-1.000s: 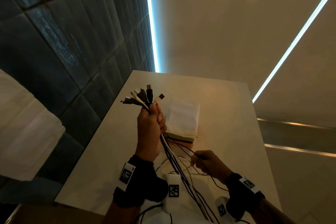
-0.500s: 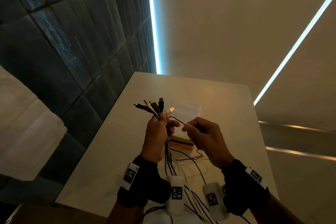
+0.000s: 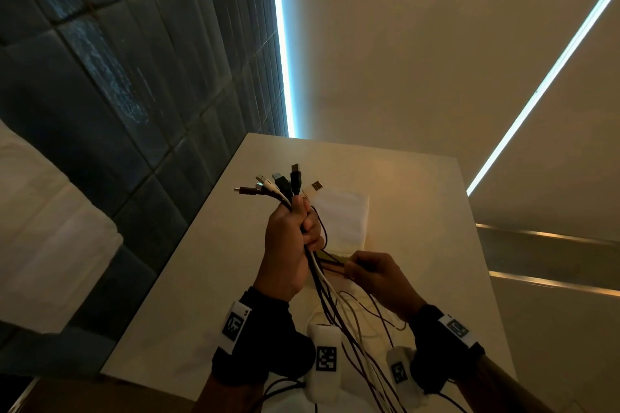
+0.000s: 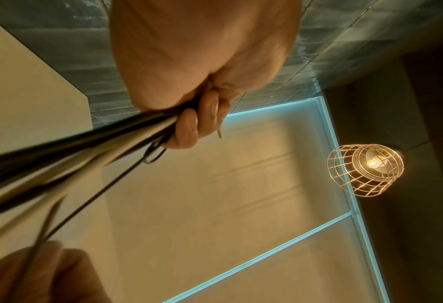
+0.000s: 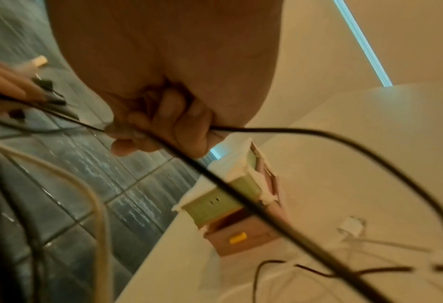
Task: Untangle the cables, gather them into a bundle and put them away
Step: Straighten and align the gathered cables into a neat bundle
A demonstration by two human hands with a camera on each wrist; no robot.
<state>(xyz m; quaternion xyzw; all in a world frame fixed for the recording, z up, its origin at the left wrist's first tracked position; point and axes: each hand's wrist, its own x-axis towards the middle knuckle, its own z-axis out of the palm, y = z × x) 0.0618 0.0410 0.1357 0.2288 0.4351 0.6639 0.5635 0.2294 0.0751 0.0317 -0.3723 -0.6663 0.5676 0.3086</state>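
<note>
My left hand (image 3: pixel 295 238) is raised above the white table (image 3: pixel 208 278) and grips a bundle of black and white cables (image 3: pixel 322 282) in its fist. Their USB plugs (image 3: pixel 285 183) fan out above the fist. The cable tails hang down toward my body. In the left wrist view the fingers (image 4: pixel 189 125) curl round the cables (image 4: pixel 85 143). My right hand (image 3: pixel 372 273) is lower and to the right, pinching one thin black cable (image 5: pixel 280 130) between curled fingers (image 5: pixel 168 125). That cable loops down onto the table.
A small box (image 5: pixel 222 196) wrapped in white with a green side stands on a wooden block (image 5: pixel 241 231) on the table, just beyond my hands. A white plug (image 5: pixel 351 225) lies on the table. A dark tiled wall (image 3: pixel 117 94) runs along the left. A wire-cage lamp (image 4: pixel 365 170) hangs overhead.
My right hand rose to the bundle's top half a second ago, and has now dropped back down and right with a thin black cable. The left hand stays raised with the bundle.
</note>
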